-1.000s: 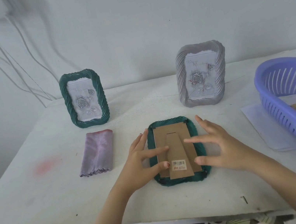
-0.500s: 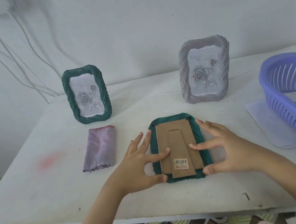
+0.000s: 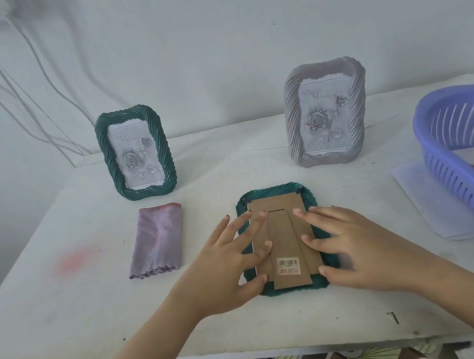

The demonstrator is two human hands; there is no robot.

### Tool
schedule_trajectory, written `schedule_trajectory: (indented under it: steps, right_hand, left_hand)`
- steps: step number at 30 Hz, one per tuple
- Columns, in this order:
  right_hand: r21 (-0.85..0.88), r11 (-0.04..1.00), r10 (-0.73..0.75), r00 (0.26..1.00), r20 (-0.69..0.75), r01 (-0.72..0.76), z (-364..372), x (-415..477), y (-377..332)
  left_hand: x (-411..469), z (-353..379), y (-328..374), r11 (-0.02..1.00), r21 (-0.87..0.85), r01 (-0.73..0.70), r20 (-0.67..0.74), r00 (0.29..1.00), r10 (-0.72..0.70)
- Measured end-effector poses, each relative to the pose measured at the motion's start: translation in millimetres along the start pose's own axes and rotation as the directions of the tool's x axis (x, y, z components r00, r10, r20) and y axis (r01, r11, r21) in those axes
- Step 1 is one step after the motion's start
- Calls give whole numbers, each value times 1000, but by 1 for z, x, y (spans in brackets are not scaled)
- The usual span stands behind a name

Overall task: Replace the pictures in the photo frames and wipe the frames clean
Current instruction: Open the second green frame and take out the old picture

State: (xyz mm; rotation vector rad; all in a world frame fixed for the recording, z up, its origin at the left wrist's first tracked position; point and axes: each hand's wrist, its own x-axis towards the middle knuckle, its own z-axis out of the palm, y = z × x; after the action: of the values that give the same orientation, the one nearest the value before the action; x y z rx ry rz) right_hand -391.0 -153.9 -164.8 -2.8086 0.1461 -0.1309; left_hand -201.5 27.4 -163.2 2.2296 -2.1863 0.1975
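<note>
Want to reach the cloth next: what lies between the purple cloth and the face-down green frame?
In the head view, only bare table and the left hand, which rests on the frame.

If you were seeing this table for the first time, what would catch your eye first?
The face-down frame at the centre of the table draws the eye, with the left hand and right hand spread flat on its back. Behind it stand a green frame, left, and a grey frame, right, both showing roses.
</note>
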Motion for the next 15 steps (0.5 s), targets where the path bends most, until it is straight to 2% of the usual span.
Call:
schedule_trajectory:
  steps: [3, 7, 11, 15]
  right_hand:
    - [-40, 999, -12, 998, -63, 9, 6, -2, 1]
    - [101, 992, 81, 995, -59, -75, 9, -6, 3]
    - [224, 951, 211, 977, 25, -211, 10, -8, 4]
    - [328, 906, 269, 962, 42, -268, 14, -9, 1]
  left_hand:
    - [-2, 4, 0, 998, -47, 29, -3, 1000, -29]
    - [-6, 11, 3, 975, -193, 113, -3, 993, -115]
    - [-8, 14, 11, 879, -420, 227, 6, 969, -248]
    - [-2, 13, 21, 800, -537, 267, -31, 942, -335]
